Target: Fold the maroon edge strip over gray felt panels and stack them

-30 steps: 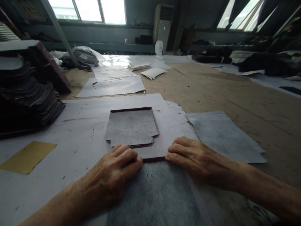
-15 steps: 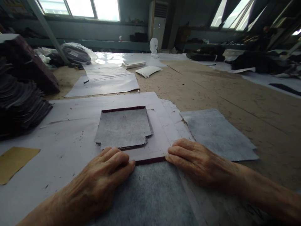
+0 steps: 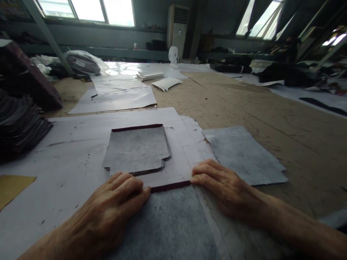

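Observation:
A grey-backed fabric piece (image 3: 170, 220) lies in front of me, its far edge turned over into a narrow dark maroon strip. At the left end of that strip, my left hand (image 3: 108, 207) presses with fingers curled and thumb along the fold. The right end is pinched under the closed fingers of my right hand (image 3: 219, 182). Just beyond my hands sits a small stack of similar grey pieces (image 3: 137, 150), with a maroon folded edge at its far side and notched near corners. Another grey piece (image 3: 244, 155) lies flat past my right hand.
White paper (image 3: 67, 155) covers the table under the work. Tall stacks of dark pieces (image 3: 18, 126) stand at left, near a tan card (image 3: 15, 187). Farther back are paper sheets (image 3: 116, 99), white cards (image 3: 166, 83), a small white fan (image 3: 173, 56) and dark cloth (image 3: 287, 74).
The view has turned slightly, shifting the scene left. The gap between my hands is a little wider, showing more maroon strip. Both hands remain on the fold.

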Motion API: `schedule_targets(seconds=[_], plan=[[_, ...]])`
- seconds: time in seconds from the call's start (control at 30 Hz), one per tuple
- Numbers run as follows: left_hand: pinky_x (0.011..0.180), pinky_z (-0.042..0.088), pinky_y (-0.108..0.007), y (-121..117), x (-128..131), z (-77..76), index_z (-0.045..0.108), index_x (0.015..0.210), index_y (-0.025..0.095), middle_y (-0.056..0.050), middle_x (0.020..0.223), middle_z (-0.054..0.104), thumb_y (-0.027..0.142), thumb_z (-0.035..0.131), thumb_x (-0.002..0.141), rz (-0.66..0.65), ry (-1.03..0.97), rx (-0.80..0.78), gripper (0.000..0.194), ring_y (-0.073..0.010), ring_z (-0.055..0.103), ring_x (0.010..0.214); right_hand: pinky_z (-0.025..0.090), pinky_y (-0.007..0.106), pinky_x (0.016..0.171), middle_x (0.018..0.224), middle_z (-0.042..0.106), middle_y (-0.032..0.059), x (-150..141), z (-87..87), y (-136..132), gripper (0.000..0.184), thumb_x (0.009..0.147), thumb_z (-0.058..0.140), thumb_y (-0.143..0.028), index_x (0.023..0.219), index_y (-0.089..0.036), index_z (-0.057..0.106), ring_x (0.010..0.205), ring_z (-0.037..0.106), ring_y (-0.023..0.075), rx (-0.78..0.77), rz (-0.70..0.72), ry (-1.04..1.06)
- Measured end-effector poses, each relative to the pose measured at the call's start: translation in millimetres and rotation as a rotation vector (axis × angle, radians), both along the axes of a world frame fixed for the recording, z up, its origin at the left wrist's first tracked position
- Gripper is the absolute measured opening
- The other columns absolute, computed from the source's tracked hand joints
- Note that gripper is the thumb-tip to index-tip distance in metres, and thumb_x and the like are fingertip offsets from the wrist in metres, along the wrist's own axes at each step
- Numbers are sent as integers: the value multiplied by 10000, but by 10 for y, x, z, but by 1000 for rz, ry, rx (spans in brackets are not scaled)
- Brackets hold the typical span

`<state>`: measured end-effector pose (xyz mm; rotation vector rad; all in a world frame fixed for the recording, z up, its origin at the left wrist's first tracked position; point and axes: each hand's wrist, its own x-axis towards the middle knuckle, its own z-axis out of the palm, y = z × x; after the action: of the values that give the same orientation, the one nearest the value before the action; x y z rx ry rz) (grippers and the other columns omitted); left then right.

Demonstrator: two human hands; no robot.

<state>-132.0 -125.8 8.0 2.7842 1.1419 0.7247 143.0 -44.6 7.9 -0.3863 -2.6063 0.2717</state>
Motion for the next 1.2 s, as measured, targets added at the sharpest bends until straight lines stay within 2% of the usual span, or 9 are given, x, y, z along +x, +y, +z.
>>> schedule_targets(seconds=[0.13,0.23,0.4,0.5,0.67,0.77,0.93,1.2], plan=[[695,405,-311,8,7,-2,496,1108,124,-82,932,505,-29,339,809,-8,-21,13,371,-169,453,790,479,283,745,897,569,66,-10,58,-22,344,760,312,61,876,-146,561,849,522,139,-9,-215,100],[674,396,-324,15,8,-21,502,1093,116,-87,905,506,-21,333,813,-16,-28,28,355,-173,444,766,470,297,736,895,581,67,-183,118,-126,315,763,373,49,891,-139,591,836,520,152,47,-324,176],[647,399,-341,-2,30,-27,536,1042,105,-81,834,505,19,352,831,7,-18,13,292,-177,426,736,461,329,646,759,580,84,-684,62,-363,257,793,391,-27,834,-105,632,726,492,186,24,-188,99],[637,419,-342,-5,25,2,560,1008,104,-75,797,502,27,333,837,8,-21,-25,295,-176,425,727,460,335,613,735,570,98,-835,-10,-432,276,813,363,-37,817,-83,635,689,474,192,95,-170,39],[700,459,-299,-10,-126,47,489,1176,133,-74,890,527,13,366,840,13,-99,-117,377,-150,458,784,478,330,620,762,577,105,-805,-21,-431,320,851,320,-39,872,-67,637,700,482,192,200,-139,-2],[659,452,-261,-37,-243,49,538,1116,147,-63,875,531,-4,386,827,31,-141,-102,360,-130,464,752,491,321,633,770,586,102,-794,-15,-419,344,866,293,-52,887,-74,636,703,498,184,215,-140,11],[623,444,-270,-69,-295,42,568,1024,110,-72,828,537,-42,394,785,24,-122,-14,332,-141,455,727,509,318,632,778,604,83,-819,-17,-404,330,869,309,-58,1043,-74,590,721,535,180,244,-99,-24],[647,415,-346,-81,-225,55,550,987,46,-94,817,543,53,369,853,7,84,100,225,-174,428,721,496,290,626,832,624,67,-834,82,-422,364,817,341,-12,1068,-90,592,702,540,174,299,-92,-156]])
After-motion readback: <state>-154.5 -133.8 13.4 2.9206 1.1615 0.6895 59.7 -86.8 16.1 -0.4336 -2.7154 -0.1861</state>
